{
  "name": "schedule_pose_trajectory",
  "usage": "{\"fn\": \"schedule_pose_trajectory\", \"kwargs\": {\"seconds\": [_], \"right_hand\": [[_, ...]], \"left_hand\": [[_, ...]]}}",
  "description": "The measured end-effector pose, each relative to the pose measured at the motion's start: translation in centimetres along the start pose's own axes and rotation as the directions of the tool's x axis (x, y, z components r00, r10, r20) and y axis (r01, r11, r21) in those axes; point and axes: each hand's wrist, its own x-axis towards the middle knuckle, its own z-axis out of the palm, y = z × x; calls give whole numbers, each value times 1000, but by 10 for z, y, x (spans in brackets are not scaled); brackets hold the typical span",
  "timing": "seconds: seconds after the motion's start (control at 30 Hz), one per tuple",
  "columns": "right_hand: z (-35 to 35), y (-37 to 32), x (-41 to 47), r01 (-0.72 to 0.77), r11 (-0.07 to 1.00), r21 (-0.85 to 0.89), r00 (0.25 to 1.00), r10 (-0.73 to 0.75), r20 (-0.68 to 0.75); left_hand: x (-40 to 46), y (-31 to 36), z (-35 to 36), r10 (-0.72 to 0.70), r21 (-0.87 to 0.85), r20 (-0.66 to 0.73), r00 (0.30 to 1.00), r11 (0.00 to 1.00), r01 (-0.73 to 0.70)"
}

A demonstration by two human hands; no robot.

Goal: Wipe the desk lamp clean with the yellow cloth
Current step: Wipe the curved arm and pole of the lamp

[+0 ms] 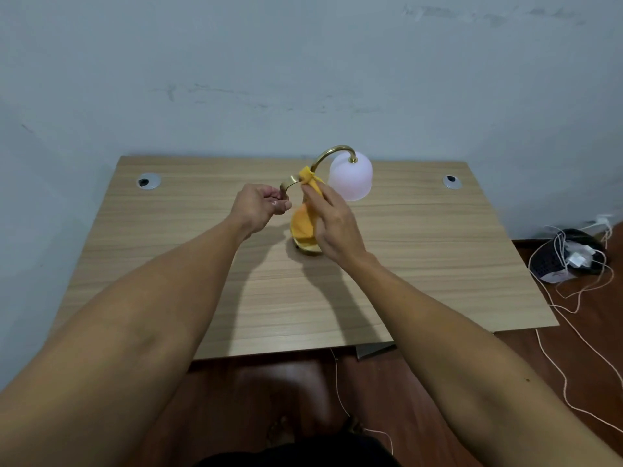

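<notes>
A desk lamp stands mid-desk: curved brass arm [332, 152], white bell shade [351, 178] hanging at the right, brass base [308, 248] partly hidden. My left hand [258, 205] grips the lower brass curve of the lamp at its left side. My right hand [332, 222] is closed on the yellow cloth [305, 222], pressing its upper end around the brass arm just below the shade. The rest of the cloth hangs down over the stem toward the base.
The wooden desk [421, 264] has two cable grommets, one at the left [148, 181] and one at the right [451, 181]. A wall runs behind it. On the floor at the right lie a dark bag [569, 254] and tangled white cables [573, 298].
</notes>
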Motion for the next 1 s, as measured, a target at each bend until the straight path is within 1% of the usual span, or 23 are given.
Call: {"fn": "schedule_pose_trajectory", "kwargs": {"seconds": [0.03, 0.07, 0.1, 0.13, 0.2, 0.27, 0.3, 0.37, 0.4, 0.47, 0.53, 0.57, 0.67, 0.73, 0.8, 0.83, 0.9, 0.97, 1.0], "right_hand": [[-2, -1, -3, -61, 997, 40, 998, 62, -30], [-3, -4, -2, -80, 995, 67, 995, 84, -57], [-4, -8, 3, -47, 996, 69, 996, 52, -75], [-4, -12, 10, 22, 999, 49, 997, -19, -73], [1, -14, 22, 160, 985, -70, 987, -158, 27], [9, -10, 24, 240, 950, -198, 966, -213, 150], [10, -7, 23, 267, 935, -233, 956, -226, 190], [8, 4, 21, 340, 908, -245, 930, -286, 232], [5, 8, 22, 373, 901, -223, 918, -323, 229], [0, 11, 27, 356, 921, -159, 929, -330, 168], [2, 4, 31, 297, 943, -149, 953, -283, 109], [4, 0, 33, 290, 941, -172, 955, -272, 122], [8, -1, 30, 369, 898, -240, 924, -326, 199], [4, 0, 27, 370, 907, -201, 925, -340, 171], [4, 1, 19, 285, 953, -100, 957, -278, 84], [3, 1, 13, 208, 977, -38, 977, -206, 51], [-1, 7, -2, 0, 996, 88, 999, -4, 54], [-9, 16, -18, -230, 955, 187, 972, 216, 92], [-13, 22, -24, -353, 908, 226, 935, 336, 112]], "left_hand": [[1, -2, -1, -3, 0, 1, 1000, 1000, 3], [2, -3, -1, -4, 3, 2, 1000, 1000, 4], [2, -4, -1, -2, 1, 5, 1000, 1000, 2], [1, -4, -1, 5, -2, 11, 1000, 1000, -5], [0, -3, 1, 9, 2, 14, 1000, 1000, -9], [-3, -1, 1, 10, 24, 10, 1000, 1000, -10], [-4, 0, 1, 13, 36, 14, 1000, 999, -13], [-3, 0, 0, 14, 41, 24, 1000, 999, -15], [-3, -1, 0, 15, 32, 30, 999, 999, -16], [-2, -1, 1, 14, 15, 20, 1000, 1000, -14], [-2, -2, 0, 13, 8, 9, 1000, 1000, -13], [-2, -2, -1, 11, 4, 9, 1000, 1000, -11], [-3, -2, -2, 24, 49, -3, 1000, 999, -24], [-3, -2, -2, 33, 54, 9, 999, 998, -33], [-3, -2, -1, 13, 8, 21, 1000, 1000, -13], [-3, -2, -1, 6, -10, 16, 1000, 1000, -6], [-3, -2, -1, 11, -23, -1, 1000, 1000, -11], [-3, -1, 0, 25, -23, -16, 1000, 999, -26], [-3, 0, 1, 26, -25, -29, 999, 999, -27]]}}
